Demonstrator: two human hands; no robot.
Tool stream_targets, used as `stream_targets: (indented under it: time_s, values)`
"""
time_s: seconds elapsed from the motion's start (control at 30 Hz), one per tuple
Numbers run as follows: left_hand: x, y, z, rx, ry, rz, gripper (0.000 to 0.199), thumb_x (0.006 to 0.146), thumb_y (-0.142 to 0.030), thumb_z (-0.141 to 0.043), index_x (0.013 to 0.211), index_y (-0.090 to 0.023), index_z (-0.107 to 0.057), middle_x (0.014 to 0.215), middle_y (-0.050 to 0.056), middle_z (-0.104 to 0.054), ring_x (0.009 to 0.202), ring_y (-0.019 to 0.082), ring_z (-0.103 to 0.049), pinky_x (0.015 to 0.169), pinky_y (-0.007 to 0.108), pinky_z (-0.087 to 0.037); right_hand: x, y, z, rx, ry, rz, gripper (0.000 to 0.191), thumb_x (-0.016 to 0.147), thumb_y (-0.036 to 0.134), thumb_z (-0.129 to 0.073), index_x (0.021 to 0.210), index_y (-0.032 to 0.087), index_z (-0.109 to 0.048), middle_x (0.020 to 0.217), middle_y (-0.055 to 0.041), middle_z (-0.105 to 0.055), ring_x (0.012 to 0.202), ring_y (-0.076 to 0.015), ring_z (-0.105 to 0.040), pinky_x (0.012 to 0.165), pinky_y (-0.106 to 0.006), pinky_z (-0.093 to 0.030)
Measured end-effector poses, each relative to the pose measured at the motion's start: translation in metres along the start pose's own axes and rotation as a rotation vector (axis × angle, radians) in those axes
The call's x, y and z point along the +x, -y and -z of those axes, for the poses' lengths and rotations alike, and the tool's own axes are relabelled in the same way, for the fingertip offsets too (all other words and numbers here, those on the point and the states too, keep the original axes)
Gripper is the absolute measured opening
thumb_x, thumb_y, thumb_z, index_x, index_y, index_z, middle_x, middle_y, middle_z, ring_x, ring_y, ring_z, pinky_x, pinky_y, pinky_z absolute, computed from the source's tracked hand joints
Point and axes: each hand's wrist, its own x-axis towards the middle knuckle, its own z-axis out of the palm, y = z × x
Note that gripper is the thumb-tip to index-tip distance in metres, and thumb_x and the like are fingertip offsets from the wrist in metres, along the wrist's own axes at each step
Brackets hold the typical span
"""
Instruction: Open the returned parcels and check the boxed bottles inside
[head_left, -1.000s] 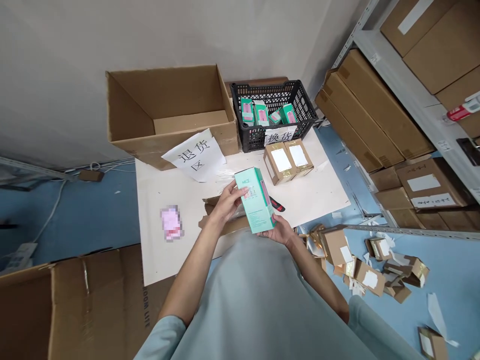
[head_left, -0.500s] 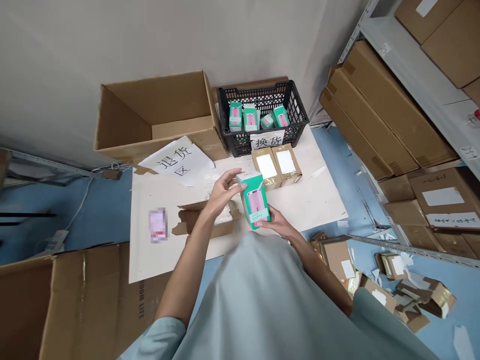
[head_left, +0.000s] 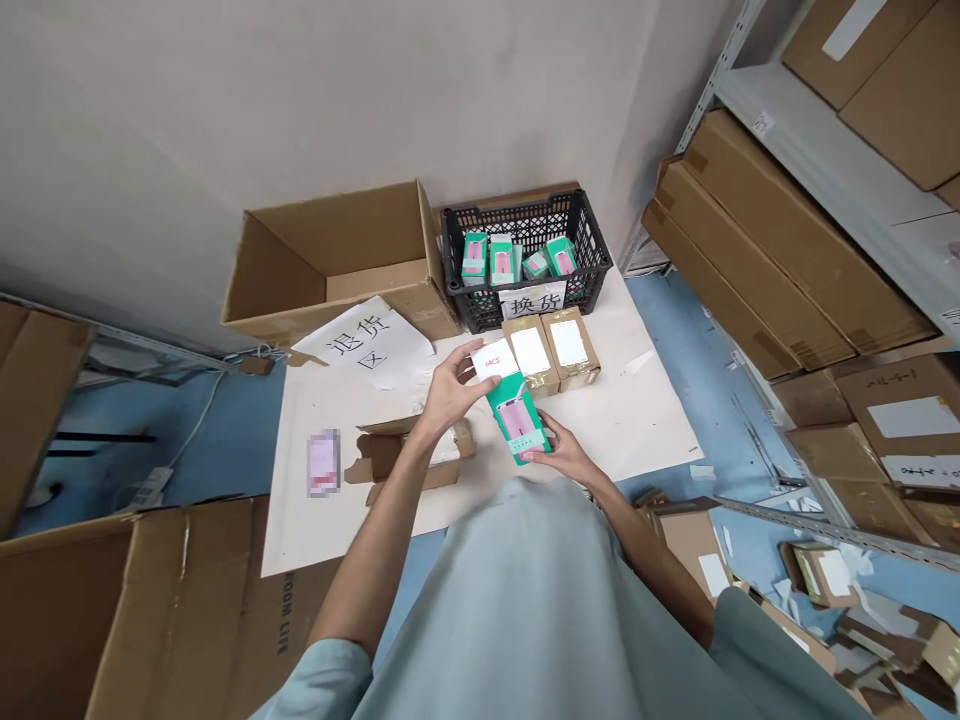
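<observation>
Carton (head_left: 517, 414), oblong, of green-and-white printed card, likely light and stiff.
I'd hold its side edges gently, since the walls could crush; left hand (head_left: 451, 394) clasps its upper end, right hand (head_left: 560, 452) its lower, above the white tabletop (head_left: 630, 415).

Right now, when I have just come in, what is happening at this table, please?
A person's left hand holds a green-and-white box near its top, and the right hand holds its lower end. An open brown carton lies nearby on the table. Further back, a black crate holds similar boxes; two small taped cartons stand in front.
</observation>
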Motion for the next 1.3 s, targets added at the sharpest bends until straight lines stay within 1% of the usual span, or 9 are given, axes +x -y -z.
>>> stream_targets:
  time_s: [0.13, 0.23, 0.4, 0.6, 0.73, 0.87, 1.0, 1.13, 1.3]
  values:
    - [-0.016, -0.026, -0.004, 0.258, -0.014, -0.251, 0.065, 0.084, -0.043, -0.088, 0.144, -0.024, -0.071, 0.151, 0.015, -0.066, 0.147, 0.037, -0.06, 0.128, 0.054, -0.047, 0.001, 0.0, 0.005, 0.027, -0.001, -0.011, 0.107, 0.065, 0.043, -0.106, 0.159, 0.024, -0.057, 0.155, -0.0115, -0.067, 0.123, -0.0258, -0.074, 0.106, -0.04, -0.063]
    - [-0.034, -0.041, -0.014, 0.308, 0.072, -0.313, 0.055, 0.094, -0.041, -0.08, 0.147, -0.028, -0.07, 0.146, 0.013, -0.072, 0.146, 0.036, -0.062, 0.132, 0.055, -0.043, 0.0, 0.006, 0.009, 0.093, 0.072, -0.041, 0.085, 0.07, 0.044, -0.103, 0.145, 0.023, -0.068, 0.141, -0.0084, -0.076, 0.119, -0.024, -0.075, 0.105, -0.038, -0.062]
    - [-0.043, -0.033, -0.021, 0.052, 0.075, -0.209, 0.073, 0.102, -0.048, -0.071, 0.169, -0.032, -0.047, 0.154, 0.013, -0.07, 0.131, 0.033, -0.075, 0.123, 0.054, -0.052, -0.003, 0.003, 0.02, 0.29, 0.205, -0.238, 0.064, 0.065, 0.051, -0.102, 0.114, 0.021, -0.074, 0.106, -0.006, -0.082, 0.097, -0.0227, -0.078, 0.093, -0.037, -0.063]
    - [-0.03, 0.002, 0.004, -0.019, -0.064, -0.074, 0.104, 0.08, -0.059, -0.093, 0.168, -0.033, -0.045, 0.176, 0.016, -0.047, 0.168, 0.037, -0.038, 0.135, 0.06, -0.034, -0.002, -0.019, 0.029, 0.397, 0.35, -0.299, 0.067, 0.065, 0.058, -0.089, 0.117, 0.021, -0.069, 0.113, -0.0134, -0.082, 0.105, -0.0321, -0.078, 0.085, -0.046, -0.065]
    - [-0.034, 0.013, 0.012, -0.256, 0.105, 0.149, 0.107, 0.072, -0.064, -0.097, 0.163, -0.028, -0.052, 0.169, 0.023, -0.053, 0.154, 0.043, -0.056, 0.119, 0.059, -0.053, 0.0, -0.026, 0.027, 0.468, 0.425, -0.35, 0.076, 0.065, 0.066, -0.077, 0.123, 0.017, -0.068, 0.119, -0.0161, -0.08, 0.09, -0.027, -0.076, 0.068, -0.036, -0.06]
    - [-0.043, 0.012, 0.003, -0.304, 0.172, 0.243, 0.107, 0.071, -0.056, -0.099, 0.164, -0.027, -0.054, 0.146, 0.019, -0.071, 0.128, 0.037, -0.074, 0.105, 0.049, -0.062, 0.0, -0.021, 0.016, 0.464, 0.493, -0.382, 0.086, 0.072, 0.076, -0.064, 0.132, 0.016, -0.068, 0.127, -0.0194, -0.077, 0.084, -0.0252, -0.073, 0.065, -0.035, -0.057]
    - [-0.046, 0.011, -0.002, -0.217, 0.068, 0.226, 0.089, 0.07, -0.047, -0.097, 0.151, -0.025, -0.066, 0.142, 0.013, -0.073, 0.118, 0.031, -0.075, 0.1, 0.043, -0.064, -0.004, -0.003, 0.01, 0.313, 0.375, -0.345, 0.083, 0.083, 0.078, -0.066, 0.139, 0.017, -0.068, 0.133, -0.0194, -0.076, 0.11, -0.0319, -0.074, 0.083, -0.042, -0.062]
    - [-0.044, 0.016, -0.003, -0.07, -0.077, 0.204, 0.081, 0.067, -0.041, -0.097, 0.142, -0.022, -0.072, 0.139, 0.011, -0.074, 0.115, 0.03, -0.075, 0.098, 0.041, -0.065, -0.011, 0.015, 0.012, 0.052, 0.16, -0.22, 0.088, 0.093, 0.08, -0.068, 0.16, 0.023, -0.058, 0.149, -0.0157, -0.069, 0.123, -0.0298, -0.072, 0.1, -0.045, -0.062]
    - [-0.046, 0.024, -0.022, 0.05, -0.22, 0.138, 0.075, 0.073, -0.037, -0.093, 0.143, -0.02, -0.071, 0.148, 0.014, -0.071, 0.127, 0.031, -0.071, 0.11, 0.045, -0.061, -0.016, 0.016, -0.007, -0.401, -0.15, -0.007, 0.127, 0.071, 0.06, -0.1, 0.177, 0.033, -0.035, 0.171, -0.0126, -0.051, 0.146, -0.0372, -0.06, 0.118, -0.053, -0.055]
